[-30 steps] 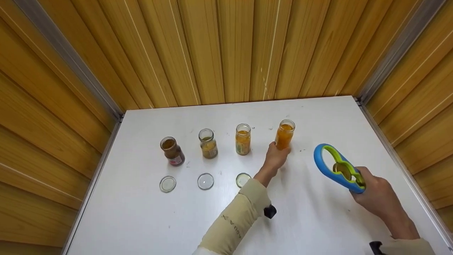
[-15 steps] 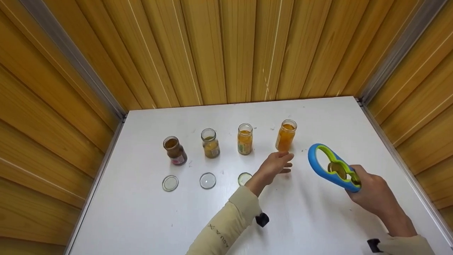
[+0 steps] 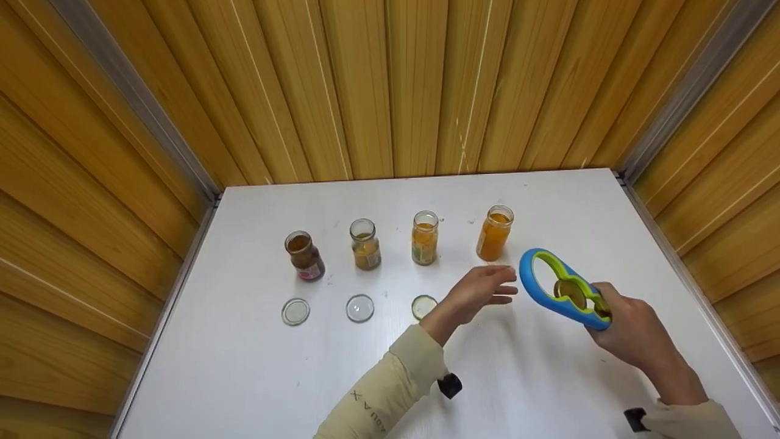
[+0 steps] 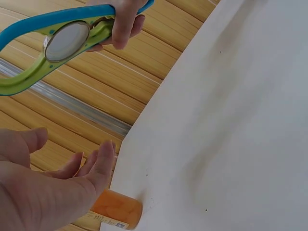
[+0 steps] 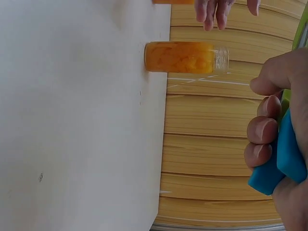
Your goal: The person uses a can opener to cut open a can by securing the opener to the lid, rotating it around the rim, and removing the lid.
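Note:
My right hand (image 3: pixel 637 332) grips the narrow end of a blue-and-green jar opener (image 3: pixel 558 306), held up over the right side of the table. A round metal lid (image 4: pixel 68 41) sits caught in the opener's toothed opening. My left hand (image 3: pixel 478 294) has its fingers loosely extended and holds nothing; in the head view its fingertips come close to the opener's looped end. Just beyond that hand stands an uncapped glass jar of orange contents (image 3: pixel 492 242), upright and untouched. The right wrist view also shows this orange jar (image 5: pixel 180 57), with its glass neck bare.
Left of the orange jar stand three more uncapped jars: a yellow-orange one (image 3: pixel 425 247), a pale yellow one (image 3: pixel 367 253) and a brown one (image 3: pixel 309 263). Three lids lie in front of them, including a silver one (image 3: pixel 360 308). Wood-patterned walls (image 3: pixel 408 91) enclose the white table (image 3: pixel 231 360).
My left hand has let go of the orange jar and drawn back toward me, its fingers spreading. The right hand has brought the jar opener slightly leftward, nearer to the left hand.

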`<state>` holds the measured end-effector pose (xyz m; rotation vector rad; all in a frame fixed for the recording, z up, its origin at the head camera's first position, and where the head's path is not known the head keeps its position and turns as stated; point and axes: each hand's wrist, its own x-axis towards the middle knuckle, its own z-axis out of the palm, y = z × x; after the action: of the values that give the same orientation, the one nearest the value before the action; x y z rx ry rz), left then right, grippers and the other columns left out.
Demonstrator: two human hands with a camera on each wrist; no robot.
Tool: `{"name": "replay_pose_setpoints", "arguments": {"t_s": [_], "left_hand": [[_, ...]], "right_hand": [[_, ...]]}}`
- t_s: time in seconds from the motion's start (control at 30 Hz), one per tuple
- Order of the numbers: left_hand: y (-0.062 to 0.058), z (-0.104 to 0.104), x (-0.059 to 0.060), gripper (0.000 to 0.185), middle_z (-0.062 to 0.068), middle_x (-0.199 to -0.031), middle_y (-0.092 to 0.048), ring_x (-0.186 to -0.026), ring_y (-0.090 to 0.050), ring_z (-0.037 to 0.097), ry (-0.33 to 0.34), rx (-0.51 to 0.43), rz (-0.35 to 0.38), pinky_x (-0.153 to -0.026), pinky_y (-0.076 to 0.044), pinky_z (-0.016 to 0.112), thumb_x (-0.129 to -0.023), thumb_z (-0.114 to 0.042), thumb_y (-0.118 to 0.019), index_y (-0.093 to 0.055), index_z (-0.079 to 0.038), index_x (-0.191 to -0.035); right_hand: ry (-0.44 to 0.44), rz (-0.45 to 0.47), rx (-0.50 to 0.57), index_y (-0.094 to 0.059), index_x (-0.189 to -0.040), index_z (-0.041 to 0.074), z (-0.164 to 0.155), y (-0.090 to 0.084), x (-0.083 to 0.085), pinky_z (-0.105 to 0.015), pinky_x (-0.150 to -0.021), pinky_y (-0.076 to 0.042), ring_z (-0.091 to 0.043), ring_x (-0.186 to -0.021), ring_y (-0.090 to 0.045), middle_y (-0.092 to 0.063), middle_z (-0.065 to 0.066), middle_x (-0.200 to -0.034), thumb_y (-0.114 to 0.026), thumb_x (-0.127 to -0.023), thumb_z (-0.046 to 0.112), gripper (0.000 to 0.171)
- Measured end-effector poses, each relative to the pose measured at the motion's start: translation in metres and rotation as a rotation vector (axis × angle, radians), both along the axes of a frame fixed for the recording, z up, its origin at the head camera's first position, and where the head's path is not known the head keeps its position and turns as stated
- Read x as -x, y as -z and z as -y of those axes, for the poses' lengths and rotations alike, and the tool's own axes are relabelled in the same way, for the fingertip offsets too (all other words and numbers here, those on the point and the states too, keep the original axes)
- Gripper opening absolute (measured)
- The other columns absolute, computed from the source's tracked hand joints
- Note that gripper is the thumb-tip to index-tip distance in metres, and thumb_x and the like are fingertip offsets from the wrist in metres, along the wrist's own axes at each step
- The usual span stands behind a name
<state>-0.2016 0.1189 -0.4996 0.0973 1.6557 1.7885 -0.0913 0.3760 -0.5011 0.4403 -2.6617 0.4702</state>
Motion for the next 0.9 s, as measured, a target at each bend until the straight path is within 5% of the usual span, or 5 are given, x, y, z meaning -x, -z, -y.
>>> {"name": "replay_pose_setpoints", "arguments": {"t_s": [0.13, 0.43, 0.9], "left_hand": [[-0.001, 0.004, -0.009, 0.036, 0.001, -0.116, -0.073, -0.109, -0.071, 0.025, 0.066, -0.099, -0.001, -0.098, -0.055, 0.045, -0.104, -0.035, -0.063, -0.07, -0.011, -0.13], [0.003, 0.021, -0.021, 0.03, 0.011, -0.127, -0.069, -0.112, -0.069, 0.028, 0.155, -0.378, 0.096, -0.1, -0.054, 0.044, -0.104, -0.009, -0.062, -0.067, -0.005, -0.133], [0.011, 0.041, -0.032, 0.044, 0.012, -0.14, -0.063, -0.123, -0.064, 0.032, 0.22, -0.491, 0.149, -0.106, -0.05, 0.045, -0.099, -0.002, -0.059, -0.058, 0.0, -0.143]], "right_hand": [[-0.013, -0.001, -0.004, -0.059, -0.113, 0.0, 0.006, 0.0, 0.001, -0.029, -0.056, -0.055, -0.009, -0.06, -0.053, -0.065, -0.003, -0.077, -0.091, -0.062, -0.007, 0.061], [-0.021, 0.057, -0.008, -0.059, -0.116, 0.003, 0.023, -0.001, 0.001, -0.031, -0.058, -0.055, -0.009, -0.062, -0.054, -0.067, -0.002, -0.082, -0.093, -0.064, -0.003, 0.063], [-0.065, 0.066, -0.019, -0.061, -0.115, 0.003, 0.044, -0.002, 0.001, -0.031, -0.059, -0.055, -0.007, -0.064, -0.056, -0.068, -0.001, -0.084, -0.095, -0.062, 0.001, 0.063]]}}
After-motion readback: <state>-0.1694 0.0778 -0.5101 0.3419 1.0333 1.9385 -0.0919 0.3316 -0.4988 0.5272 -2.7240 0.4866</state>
